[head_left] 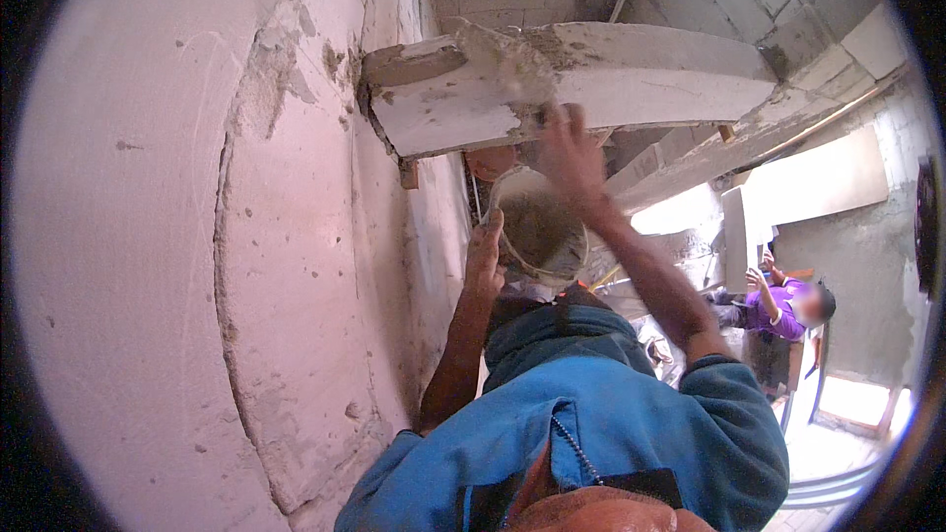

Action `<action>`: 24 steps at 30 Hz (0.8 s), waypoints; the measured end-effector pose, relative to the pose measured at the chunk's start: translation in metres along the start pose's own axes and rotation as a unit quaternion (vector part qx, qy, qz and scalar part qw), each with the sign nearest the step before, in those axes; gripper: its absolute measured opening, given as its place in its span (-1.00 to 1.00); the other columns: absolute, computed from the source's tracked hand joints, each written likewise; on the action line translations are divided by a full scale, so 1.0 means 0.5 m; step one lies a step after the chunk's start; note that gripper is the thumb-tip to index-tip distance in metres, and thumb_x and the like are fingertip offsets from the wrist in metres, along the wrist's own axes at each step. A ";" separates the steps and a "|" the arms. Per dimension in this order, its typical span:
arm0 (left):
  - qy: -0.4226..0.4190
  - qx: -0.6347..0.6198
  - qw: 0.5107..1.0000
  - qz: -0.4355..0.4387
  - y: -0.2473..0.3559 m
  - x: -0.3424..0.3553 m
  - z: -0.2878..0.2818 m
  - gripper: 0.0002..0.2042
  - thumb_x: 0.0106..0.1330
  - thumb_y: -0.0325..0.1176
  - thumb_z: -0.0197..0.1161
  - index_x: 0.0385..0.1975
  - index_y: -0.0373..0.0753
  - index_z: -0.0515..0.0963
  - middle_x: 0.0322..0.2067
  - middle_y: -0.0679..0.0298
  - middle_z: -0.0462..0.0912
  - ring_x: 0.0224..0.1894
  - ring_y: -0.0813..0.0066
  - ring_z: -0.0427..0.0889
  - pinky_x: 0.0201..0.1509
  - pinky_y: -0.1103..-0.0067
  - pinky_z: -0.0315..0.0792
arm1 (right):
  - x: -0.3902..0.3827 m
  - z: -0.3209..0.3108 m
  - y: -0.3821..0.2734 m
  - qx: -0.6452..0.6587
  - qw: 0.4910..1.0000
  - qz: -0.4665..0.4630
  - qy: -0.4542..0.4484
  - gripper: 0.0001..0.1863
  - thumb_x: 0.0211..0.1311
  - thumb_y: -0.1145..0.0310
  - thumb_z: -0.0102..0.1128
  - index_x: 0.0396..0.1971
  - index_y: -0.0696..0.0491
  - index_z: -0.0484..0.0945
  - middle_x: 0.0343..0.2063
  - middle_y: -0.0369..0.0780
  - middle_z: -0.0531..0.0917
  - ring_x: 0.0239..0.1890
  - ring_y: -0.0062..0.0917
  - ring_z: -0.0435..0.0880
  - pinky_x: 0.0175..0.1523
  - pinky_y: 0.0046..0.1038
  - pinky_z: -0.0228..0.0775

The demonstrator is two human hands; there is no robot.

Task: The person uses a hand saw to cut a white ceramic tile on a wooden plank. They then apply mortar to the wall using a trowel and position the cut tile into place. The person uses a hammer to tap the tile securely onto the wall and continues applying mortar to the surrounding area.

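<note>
My left hand (486, 248) grips the rim of a round bucket (540, 274) at its left side, fingers wrapped over the edge. Grey mortar (537, 222) lies inside the bucket. Above it, my right hand (572, 153) is raised and closed, slightly smeared by motion. It holds what looks like a trowel (512, 64), its blade blurred and coated with mortar. The blade is over the face of a pale block lintel (641, 79), which spans from the wall on the left. Whether the blade touches the block cannot be made out.
A rough plastered wall (296, 305) with a long crack stands close on my left. Small wooden pieces (409, 174) sit under the lintel's ends. At the far right, a person in a purple shirt (778, 307) raises both hands near a pale board (737, 236).
</note>
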State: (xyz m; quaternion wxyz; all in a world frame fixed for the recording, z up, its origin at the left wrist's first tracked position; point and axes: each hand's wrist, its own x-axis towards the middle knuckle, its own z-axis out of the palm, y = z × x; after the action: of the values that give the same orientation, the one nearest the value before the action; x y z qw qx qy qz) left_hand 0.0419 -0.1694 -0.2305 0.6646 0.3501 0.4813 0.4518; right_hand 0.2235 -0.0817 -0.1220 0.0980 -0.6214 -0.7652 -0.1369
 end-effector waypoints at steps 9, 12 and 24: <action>-0.006 -0.004 1.000 -0.007 0.005 -0.039 -0.004 -0.39 0.32 0.09 0.26 0.17 -0.28 0.43 0.08 0.20 0.54 0.11 0.29 0.53 0.10 0.35 0.47 | -0.133 0.038 -0.075 0.234 0.962 0.072 -0.120 -0.61 0.21 0.42 0.10 0.05 0.15 0.40 0.03 0.05 0.36 0.01 -0.04 0.51 -0.09 -0.17 0.57; 0.001 -0.031 0.999 0.036 -0.011 -0.031 0.000 -0.42 0.34 0.04 0.26 0.17 -0.29 0.43 0.07 0.19 0.55 0.10 0.30 0.54 0.09 0.36 0.47 | -0.190 -0.042 -0.033 0.153 0.979 -0.101 0.093 -0.68 0.31 0.42 0.06 0.02 0.17 0.41 -0.13 -0.07 0.47 -0.18 -0.27 0.59 -0.22 -0.27 0.54; 0.096 -0.114 0.976 -0.159 0.019 -0.003 0.020 -0.46 0.27 -0.29 0.26 0.24 -0.31 0.34 -0.08 0.07 0.51 -0.05 0.08 0.52 0.05 0.29 0.44 | -0.066 -0.060 -0.010 0.856 0.396 0.241 -0.228 -0.52 0.47 -0.08 -0.09 -0.27 0.08 0.52 -0.66 -0.37 0.45 -0.81 -0.73 0.29 -0.73 -0.65 0.10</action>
State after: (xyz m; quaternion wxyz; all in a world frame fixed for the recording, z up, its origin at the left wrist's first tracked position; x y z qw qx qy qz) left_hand 0.0489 -0.1676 -0.2184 0.7140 0.1458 0.5376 0.4241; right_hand 0.2247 -0.1232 -0.1045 0.4296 -0.3780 -0.2927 0.7661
